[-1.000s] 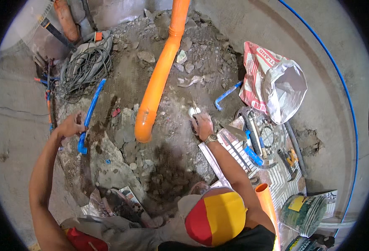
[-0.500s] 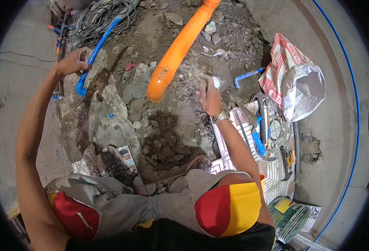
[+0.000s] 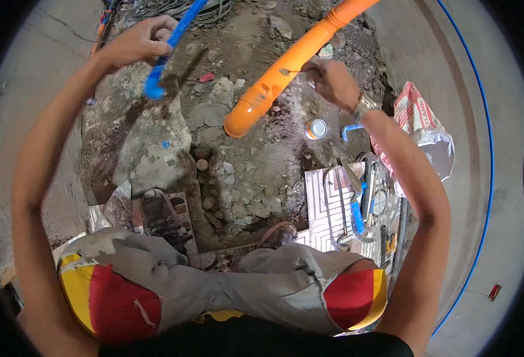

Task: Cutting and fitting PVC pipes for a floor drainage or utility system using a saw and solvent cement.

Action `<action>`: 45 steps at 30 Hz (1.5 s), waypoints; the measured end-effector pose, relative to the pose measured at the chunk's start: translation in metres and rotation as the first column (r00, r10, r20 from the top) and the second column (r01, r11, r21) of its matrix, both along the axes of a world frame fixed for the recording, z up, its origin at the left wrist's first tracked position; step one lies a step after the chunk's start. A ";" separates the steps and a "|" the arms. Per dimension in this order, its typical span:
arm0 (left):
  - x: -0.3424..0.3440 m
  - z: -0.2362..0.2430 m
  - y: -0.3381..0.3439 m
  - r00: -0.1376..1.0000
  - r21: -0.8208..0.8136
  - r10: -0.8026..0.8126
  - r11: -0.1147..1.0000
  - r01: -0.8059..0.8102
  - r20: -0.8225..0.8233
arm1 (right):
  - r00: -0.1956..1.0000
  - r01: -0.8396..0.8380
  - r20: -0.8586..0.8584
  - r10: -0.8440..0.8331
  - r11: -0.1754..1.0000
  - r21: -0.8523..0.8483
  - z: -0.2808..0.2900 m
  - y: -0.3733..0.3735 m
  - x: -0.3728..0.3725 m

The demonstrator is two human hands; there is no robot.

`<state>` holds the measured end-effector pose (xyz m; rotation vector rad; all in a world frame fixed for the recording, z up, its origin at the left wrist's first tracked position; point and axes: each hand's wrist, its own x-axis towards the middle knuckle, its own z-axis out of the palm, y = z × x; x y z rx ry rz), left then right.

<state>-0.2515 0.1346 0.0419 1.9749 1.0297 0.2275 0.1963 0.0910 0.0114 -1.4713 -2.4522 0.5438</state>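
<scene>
My right hand point(image 3: 335, 83) is leaving the can point(image 3: 316, 129) behind at its seven o'clock and is arriving just beside the orange pipe point(image 3: 300, 55) at twelve, so the work is shifting from can to pipe! Its fingers are curling nearly closed; whether they're gripping anything, I can't tell. At eleven, my left hand point(image 3: 140, 44) is keeping its curled hold on the tilted blue pipe point(image 3: 184, 24).

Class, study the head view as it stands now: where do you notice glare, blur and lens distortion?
In the head view, the orange pipe carries a glossy highlight near its bent end; in the same view, the left hand and blue pipe look slightly soft, perhaps from motion; also there, a black border rounds off the fisheye picture.
</scene>
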 end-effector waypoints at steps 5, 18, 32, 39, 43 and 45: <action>0.003 -0.067 -0.050 0.813 -0.298 0.461 0.881 -0.368 0.356 | 0.970 -0.049 0.240 0.029 0.996 0.079 -0.031 0.047 -0.056; -0.032 -0.078 -0.088 0.739 -0.431 0.559 0.812 -0.394 0.377 | 0.869 -0.116 0.484 0.103 0.993 -0.003 -0.122 0.083 -0.069; -0.016 -0.077 -0.077 0.778 -0.384 0.522 0.837 -0.390 0.349 | 0.865 -0.122 0.497 0.073 0.990 0.067 -0.089 0.054 -0.081; -0.011 -0.097 -0.072 0.808 -0.401 0.505 0.837 -0.372 0.304 | 0.806 -0.206 0.560 0.194 0.978 -0.042 -0.110 0.085 -0.105; -0.016 -0.097 -0.081 0.800 -0.401 0.520 0.830 -0.389 0.299 | 0.790 -0.179 0.587 0.179 0.982 -0.059 -0.083 0.063 -0.092; -0.021 -0.095 -0.081 0.799 -0.396 0.530 0.824 -0.406 0.283 | 0.799 -0.164 0.583 0.150 0.986 -0.028 -0.067 0.047 -0.071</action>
